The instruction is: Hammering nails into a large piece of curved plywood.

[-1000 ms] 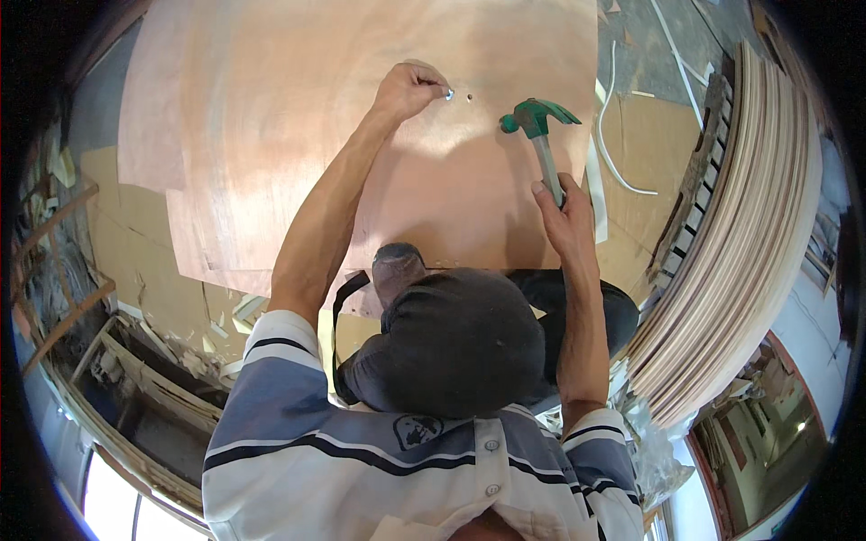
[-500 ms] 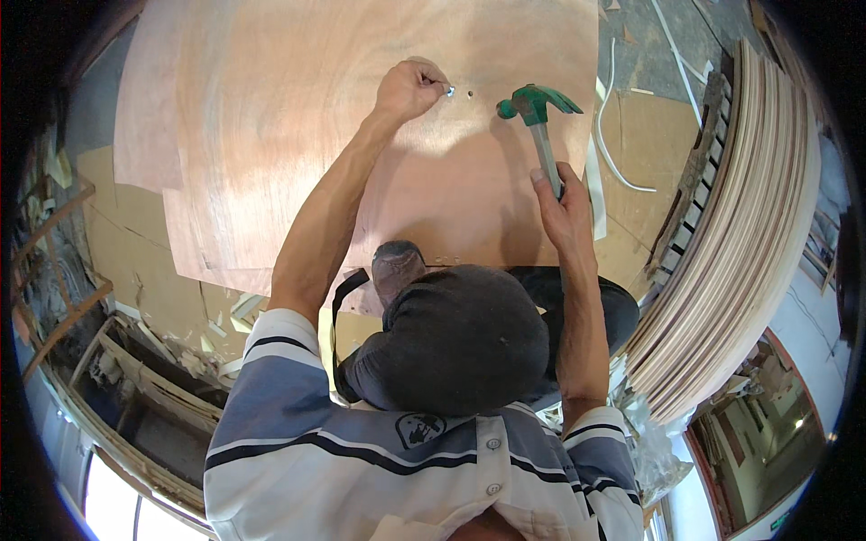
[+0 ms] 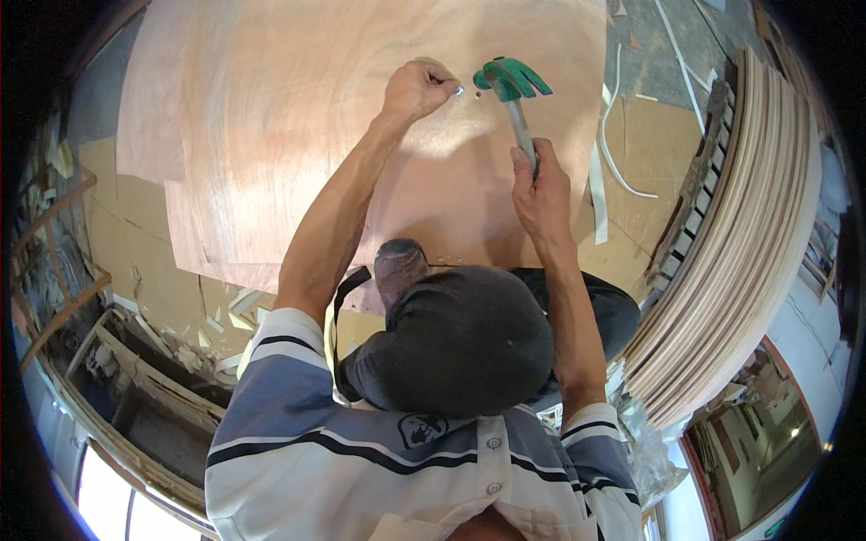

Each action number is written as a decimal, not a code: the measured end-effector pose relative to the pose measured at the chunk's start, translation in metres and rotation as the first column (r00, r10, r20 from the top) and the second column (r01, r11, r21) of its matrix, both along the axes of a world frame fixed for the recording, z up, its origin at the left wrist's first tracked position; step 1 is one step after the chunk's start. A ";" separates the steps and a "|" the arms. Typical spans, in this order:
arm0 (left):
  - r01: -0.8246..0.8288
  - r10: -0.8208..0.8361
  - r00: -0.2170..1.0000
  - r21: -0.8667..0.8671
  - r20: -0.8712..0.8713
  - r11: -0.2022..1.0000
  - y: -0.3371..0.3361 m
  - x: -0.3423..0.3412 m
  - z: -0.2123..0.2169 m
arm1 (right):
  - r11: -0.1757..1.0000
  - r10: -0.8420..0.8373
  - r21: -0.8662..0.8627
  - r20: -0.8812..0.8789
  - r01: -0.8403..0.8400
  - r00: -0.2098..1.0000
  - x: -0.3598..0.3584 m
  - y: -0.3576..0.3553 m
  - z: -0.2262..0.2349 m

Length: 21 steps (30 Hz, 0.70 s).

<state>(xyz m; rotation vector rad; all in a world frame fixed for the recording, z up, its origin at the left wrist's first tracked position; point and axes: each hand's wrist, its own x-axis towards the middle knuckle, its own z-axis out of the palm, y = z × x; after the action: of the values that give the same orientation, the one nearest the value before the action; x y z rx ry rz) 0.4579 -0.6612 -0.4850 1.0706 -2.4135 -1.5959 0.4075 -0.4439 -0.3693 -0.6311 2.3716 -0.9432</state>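
My right hand grips a claw hammer by its grey handle. The hammer's green head is held over the plywood sheet, its striking face toward my left hand and its claws pointing right. With fingertips pinched together, my left hand holds a small shiny metal piece at the plywood surface. The piece is too small to name exactly. Just right of it, beside the hammer's face, a small dark spot shows on the sheet.
A tall stack of thin wooden sheets curves along the right. My bent knee and shoe are at the sheet's near edge. Wood scraps and a wooden frame lie at left; a white strip lies right of the plywood.
The hammer has come left and slightly up, closer to my left hand. My left hand, still pinching the metal piece, sits slightly further right in the picture.
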 end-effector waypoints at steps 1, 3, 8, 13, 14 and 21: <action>-0.015 0.015 0.999 0.000 -0.050 1.000 -0.001 0.001 -0.003 | 1.000 0.011 -0.015 -0.015 -0.012 1.000 0.002 -0.002 -0.001; -0.034 0.033 0.995 0.000 -0.097 0.999 -0.003 0.005 -0.008 | 1.000 0.015 -0.021 -0.017 -0.015 1.000 0.006 -0.007 0.003; -0.384 0.577 0.797 0.586 -0.180 0.713 -0.008 0.034 -0.006 | 0.999 0.029 -0.031 -0.026 -0.030 0.999 0.014 -0.017 0.008; -0.586 0.630 0.742 0.234 -0.230 0.776 -0.013 0.084 -0.001 | 0.962 0.178 0.225 -0.073 -0.158 0.981 0.014 -0.022 -0.018; -0.634 0.646 0.731 0.131 -0.220 0.762 -0.013 0.093 -0.003 | 0.960 0.180 0.231 -0.074 -0.159 0.981 0.015 -0.019 -0.019; -0.659 0.614 0.740 -0.116 -0.273 0.743 -0.010 0.125 0.002 | 0.982 0.159 0.108 -0.051 -0.153 0.986 0.006 -0.013 -0.026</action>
<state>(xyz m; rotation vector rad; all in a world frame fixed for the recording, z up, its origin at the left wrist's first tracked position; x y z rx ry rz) 0.5831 -0.6708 -0.4825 1.3921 -1.7204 -1.1194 0.4135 -0.4565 -0.3949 -0.8012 2.3652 -0.7379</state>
